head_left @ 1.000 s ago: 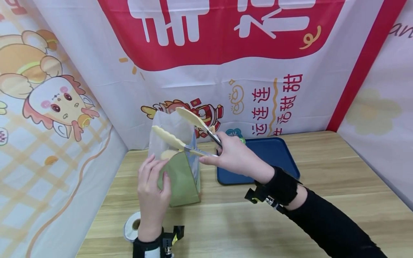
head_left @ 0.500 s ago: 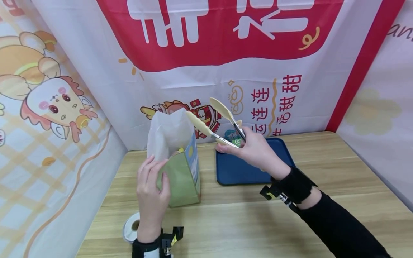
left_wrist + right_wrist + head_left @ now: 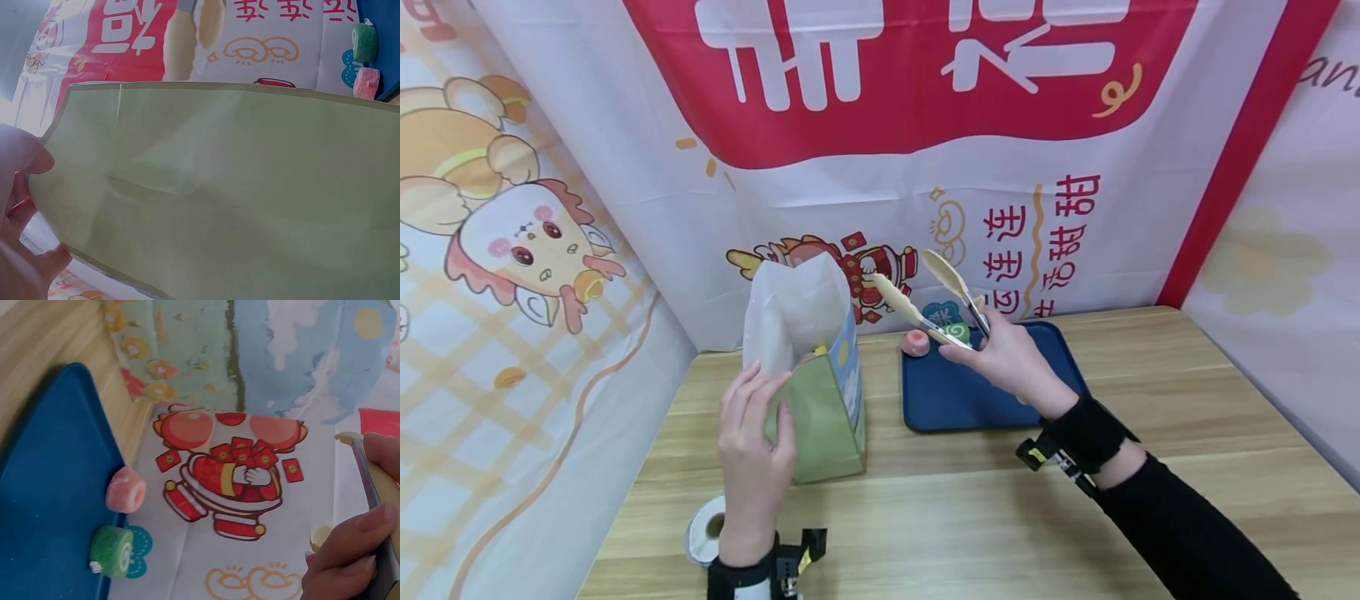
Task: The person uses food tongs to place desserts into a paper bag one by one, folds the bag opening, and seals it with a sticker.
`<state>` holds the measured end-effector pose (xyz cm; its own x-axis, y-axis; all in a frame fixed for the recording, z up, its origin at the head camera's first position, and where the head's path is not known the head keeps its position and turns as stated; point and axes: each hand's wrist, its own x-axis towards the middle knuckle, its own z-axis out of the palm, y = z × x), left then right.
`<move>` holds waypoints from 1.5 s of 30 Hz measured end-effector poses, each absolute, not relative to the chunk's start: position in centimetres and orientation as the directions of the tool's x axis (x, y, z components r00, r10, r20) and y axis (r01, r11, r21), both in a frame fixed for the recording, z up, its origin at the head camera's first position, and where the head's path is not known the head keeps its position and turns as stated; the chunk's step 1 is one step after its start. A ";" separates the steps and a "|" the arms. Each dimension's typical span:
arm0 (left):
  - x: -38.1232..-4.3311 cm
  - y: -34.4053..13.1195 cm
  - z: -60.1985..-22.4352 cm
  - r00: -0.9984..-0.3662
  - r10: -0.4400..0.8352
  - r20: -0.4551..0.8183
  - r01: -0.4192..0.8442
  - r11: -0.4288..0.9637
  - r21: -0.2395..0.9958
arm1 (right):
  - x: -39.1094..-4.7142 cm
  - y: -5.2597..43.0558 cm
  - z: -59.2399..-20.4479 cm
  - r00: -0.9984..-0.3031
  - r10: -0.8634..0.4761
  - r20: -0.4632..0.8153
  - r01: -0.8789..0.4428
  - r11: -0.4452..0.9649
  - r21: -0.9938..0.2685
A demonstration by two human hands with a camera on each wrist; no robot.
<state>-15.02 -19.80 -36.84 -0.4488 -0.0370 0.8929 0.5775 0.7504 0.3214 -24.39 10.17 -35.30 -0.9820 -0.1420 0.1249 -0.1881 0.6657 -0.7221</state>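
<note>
My left hand (image 3: 756,433) holds the near left edge of a green paper bag (image 3: 820,425), which stands upright with its white-lined mouth open. In the left wrist view, the bag's plain green side (image 3: 219,187) fills most of the picture. A small bit of yellow shows inside the mouth. My right hand (image 3: 1011,358) grips tongs (image 3: 934,329) with cream tips, spread apart and holding nothing, above the blue tray (image 3: 977,408). At the tray's far left corner are a pink cake roll (image 3: 126,490) and a green swirled cake roll (image 3: 112,551).
A white roll of labels or tape (image 3: 705,533) lies on the wooden table (image 3: 940,525) beside my left wrist. Printed cloth (image 3: 820,192) hangs behind the table and along both sides.
My right hand has carried the spread tongs from over the bag's mouth rightward, then lowered them slightly near the tray. The pink cake roll has come into sight. My left hand stays on the bag.
</note>
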 end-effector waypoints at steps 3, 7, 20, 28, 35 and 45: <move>-15.0 -19.7 -36.8 -0.451 -0.036 0.892 0.577 0.751 0.322 | -24.7 10.5 -36.0 -0.986 -0.126 0.105 -0.163 0.683 -0.712; -15.1 -19.7 -36.7 -0.454 -0.032 0.891 0.579 0.749 0.322 | -25.2 10.9 -36.8 -0.991 -0.106 0.080 -0.131 0.704 -0.698; -15.1 -19.5 -36.3 -0.454 -0.022 0.891 0.587 0.745 0.317 | -26.2 11.3 -38.3 -0.997 -0.071 0.040 -0.078 0.703 -0.707; -15.2 -19.4 -36.3 -0.465 -0.023 0.885 0.580 0.748 0.324 | -27.0 12.0 -39.6 -0.999 -0.049 0.015 -0.045 0.688 -0.725; -15.1 -19.3 -36.2 -0.461 -0.023 0.887 0.580 0.748 0.321 | -27.4 12.5 -40.6 -0.998 -0.056 -0.025 -0.020 0.686 -0.727; -14.8 -19.5 -36.4 -0.460 -0.035 0.887 0.569 0.755 0.325 | -28.4 12.9 -42.3 -0.997 -0.047 -0.054 0.007 0.692 -0.722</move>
<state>-14.76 -19.47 -36.39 -0.4604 -0.0349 0.8870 0.5694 0.7550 0.3253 -28.36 12.89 -42.27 -0.9975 -0.0467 -0.0538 0.0065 0.6920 -0.7219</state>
